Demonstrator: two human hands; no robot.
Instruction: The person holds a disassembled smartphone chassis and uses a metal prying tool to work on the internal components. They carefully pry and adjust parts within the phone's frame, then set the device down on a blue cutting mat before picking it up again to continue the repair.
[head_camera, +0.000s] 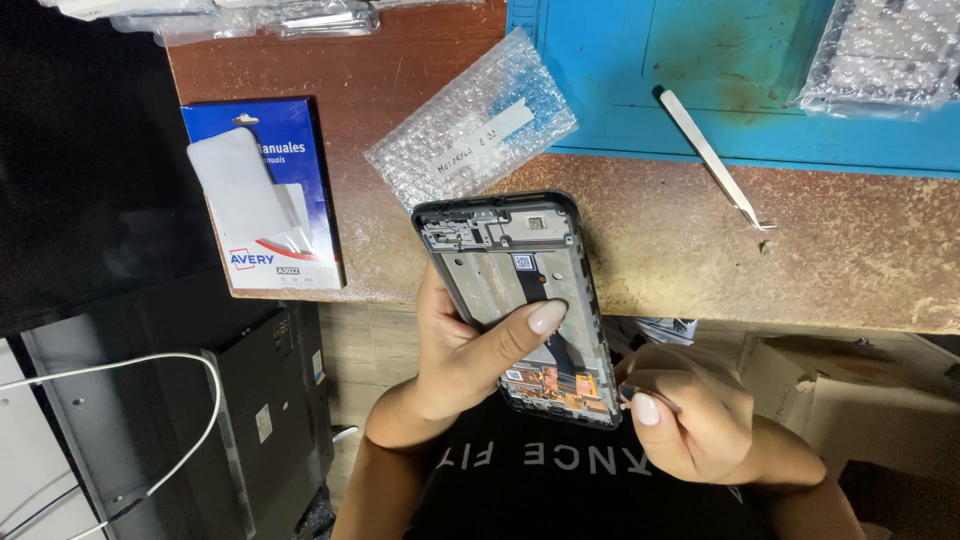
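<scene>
My left hand (455, 355) holds an opened phone frame (500, 255), a dark rectangular chassis with its metal inner plate, a black flex cable and copper-coloured parts at its lower end showing. The thumb lies across its middle. My right hand (690, 415) sits just right of the frame's lower corner, fingers pinched on a small thin tool (628, 393) whose tip touches that corner. Both hands hover in front of the table edge, above my lap.
A worn brown table (800, 260) carries a blue work mat (700, 70), white tweezers (712, 155), a bubble-wrap pouch (475, 120) with a paper label, and a blue label box (265, 190). More bubble-wrapped parts (885, 50) lie far right. A computer case (270, 400) and white cable (150, 400) stand below left.
</scene>
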